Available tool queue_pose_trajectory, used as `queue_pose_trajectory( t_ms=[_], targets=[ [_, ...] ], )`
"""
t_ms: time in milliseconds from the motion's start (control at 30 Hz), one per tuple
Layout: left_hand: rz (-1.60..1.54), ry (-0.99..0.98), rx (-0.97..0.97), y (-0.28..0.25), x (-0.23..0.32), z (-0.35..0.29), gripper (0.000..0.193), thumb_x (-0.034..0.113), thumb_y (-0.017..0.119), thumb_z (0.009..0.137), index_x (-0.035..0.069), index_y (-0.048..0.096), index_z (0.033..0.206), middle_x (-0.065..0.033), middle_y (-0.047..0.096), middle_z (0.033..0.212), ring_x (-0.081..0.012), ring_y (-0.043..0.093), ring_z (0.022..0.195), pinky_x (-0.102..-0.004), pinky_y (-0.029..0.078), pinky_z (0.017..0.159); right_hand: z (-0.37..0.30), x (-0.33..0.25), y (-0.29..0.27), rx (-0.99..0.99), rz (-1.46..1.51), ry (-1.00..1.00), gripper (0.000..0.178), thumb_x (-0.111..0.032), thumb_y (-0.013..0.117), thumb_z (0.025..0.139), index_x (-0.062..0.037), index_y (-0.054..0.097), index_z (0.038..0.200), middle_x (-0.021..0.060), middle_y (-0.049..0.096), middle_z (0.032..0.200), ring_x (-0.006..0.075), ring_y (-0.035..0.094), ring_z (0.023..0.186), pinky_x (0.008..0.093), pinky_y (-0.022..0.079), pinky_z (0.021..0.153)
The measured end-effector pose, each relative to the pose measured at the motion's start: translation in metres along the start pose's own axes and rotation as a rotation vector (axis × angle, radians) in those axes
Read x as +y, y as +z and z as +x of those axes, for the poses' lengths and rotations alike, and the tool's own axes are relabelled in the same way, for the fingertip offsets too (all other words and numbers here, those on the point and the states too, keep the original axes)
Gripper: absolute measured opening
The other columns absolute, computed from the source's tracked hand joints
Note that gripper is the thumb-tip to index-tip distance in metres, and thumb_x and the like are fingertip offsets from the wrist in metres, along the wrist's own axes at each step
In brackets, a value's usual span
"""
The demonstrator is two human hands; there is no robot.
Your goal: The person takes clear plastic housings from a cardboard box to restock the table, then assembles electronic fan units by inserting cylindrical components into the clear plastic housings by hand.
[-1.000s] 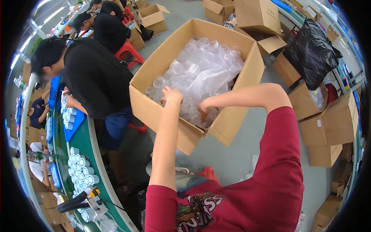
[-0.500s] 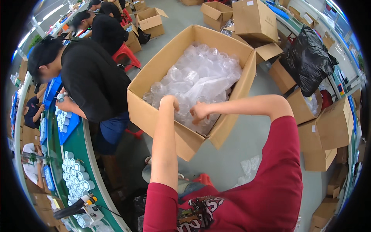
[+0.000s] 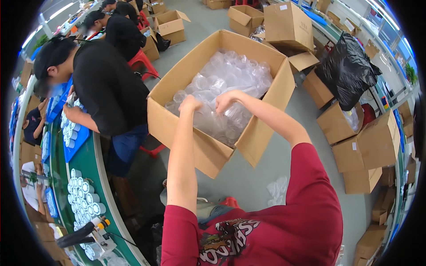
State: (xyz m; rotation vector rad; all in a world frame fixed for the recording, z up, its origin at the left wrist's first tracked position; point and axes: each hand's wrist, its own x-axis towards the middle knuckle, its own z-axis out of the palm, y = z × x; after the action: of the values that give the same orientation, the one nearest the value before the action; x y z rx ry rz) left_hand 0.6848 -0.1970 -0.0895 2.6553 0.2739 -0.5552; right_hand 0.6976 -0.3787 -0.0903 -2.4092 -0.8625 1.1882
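Observation:
An open cardboard box (image 3: 173, 128) stands in front of me, full of clear plastic cups (image 3: 181, 95). A thin, cloudy plastic bag (image 3: 208, 113) lies among them, crumpled over the near part of the pile. My left hand (image 3: 190, 103) is closed on the bag's film toward the box's left side. To its right, my right hand (image 3: 227, 101) is also closed on the film, knuckles up. The fingertips of both hands are partly hidden. Bare forearms reach in over the box's near edge.
On the left runs a green conveyor (image 3: 106, 186) with several white cylindrical parts (image 3: 84, 195). A co-worker in black (image 3: 108, 84) works there beside a blue tray (image 3: 80, 146). Cartons (image 3: 364, 146) and a black plastic bag (image 3: 353, 71) are stacked at right. Loose clear plastic (image 3: 277, 188) lies on the floor.
Both hands have moved farther into the box, the right one most, up from the near corner. The cloudy bag has shifted toward me and bunched up, baring more cups behind it.

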Motion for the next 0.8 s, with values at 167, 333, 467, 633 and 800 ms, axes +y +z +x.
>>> queue_pose_trajectory(
  t_ms=[167, 333, 467, 633, 800],
  targets=[
    [-0.173, -0.006, -0.052, -0.019, -0.03, -0.004, 0.035, 0.009, 0.059, 0.063, -0.004, 0.063, 0.096, -0.0216, 0.061, 0.102, -0.0317, 0.061, 0.087, -0.0409, 0.051, 0.067, -0.031, -0.031, -0.01, 0.173, 0.069, -0.021, 0.028, -0.029, 0.061, 0.074, -0.0038, 0.07, 0.081, 0.0048, 0.066, 0.079, 0.0144, 0.057, 0.074, 0.0303, 0.045, 0.068],
    [-0.108, 0.11, -0.4, -0.007, -0.027, -0.009, 0.058, 0.028, 0.058, 0.072, 0.006, 0.05, 0.126, -0.0152, 0.047, 0.13, -0.03, 0.048, 0.114, -0.0458, 0.04, 0.092, -0.033, -0.045, 0.0, 0.269, 0.253, -0.055, 0.019, -0.017, 0.057, 0.072, -0.0008, 0.067, 0.075, 0.0004, 0.059, 0.066, 0.0104, 0.05, 0.063, 0.0291, 0.041, 0.058],
    [0.184, 0.222, -0.364, -0.005, -0.022, -0.006, 0.05, 0.024, 0.053, 0.069, 0.008, 0.059, 0.115, -0.0145, 0.051, 0.127, -0.0269, 0.048, 0.116, -0.0392, 0.036, 0.099, -0.025, -0.021, 0.005, 0.169, 0.351, -0.091, 0.022, -0.016, 0.056, 0.076, -0.0008, 0.066, 0.088, -0.0003, 0.06, 0.08, 0.01, 0.05, 0.073, 0.0275, 0.041, 0.063],
    [-0.22, 0.216, -0.021, 0.0, 0.004, -0.012, 0.042, 0.022, 0.052, 0.068, 0.006, 0.064, 0.105, -0.0172, 0.057, 0.117, -0.0315, 0.053, 0.111, -0.039, 0.04, 0.095, -0.027, 0.013, -0.003, 0.333, 0.495, -0.141, 0.02, -0.016, 0.055, 0.081, -0.003, 0.065, 0.091, -0.0023, 0.058, 0.081, 0.0077, 0.049, 0.07, 0.0252, 0.039, 0.059],
    [-0.957, 0.102, 0.313, -0.015, 0.009, -0.034, 0.048, 0.023, 0.047, 0.073, 0.006, 0.055, 0.117, -0.0204, 0.057, 0.116, -0.0349, 0.051, 0.114, -0.0394, 0.04, 0.095, -0.068, -0.039, -0.007, 0.6, 0.761, -0.252, 0.024, -0.005, 0.051, 0.079, -0.0023, 0.062, 0.099, 0.0002, 0.06, 0.089, 0.0102, 0.054, 0.08, 0.0266, 0.044, 0.066]
  ],
)
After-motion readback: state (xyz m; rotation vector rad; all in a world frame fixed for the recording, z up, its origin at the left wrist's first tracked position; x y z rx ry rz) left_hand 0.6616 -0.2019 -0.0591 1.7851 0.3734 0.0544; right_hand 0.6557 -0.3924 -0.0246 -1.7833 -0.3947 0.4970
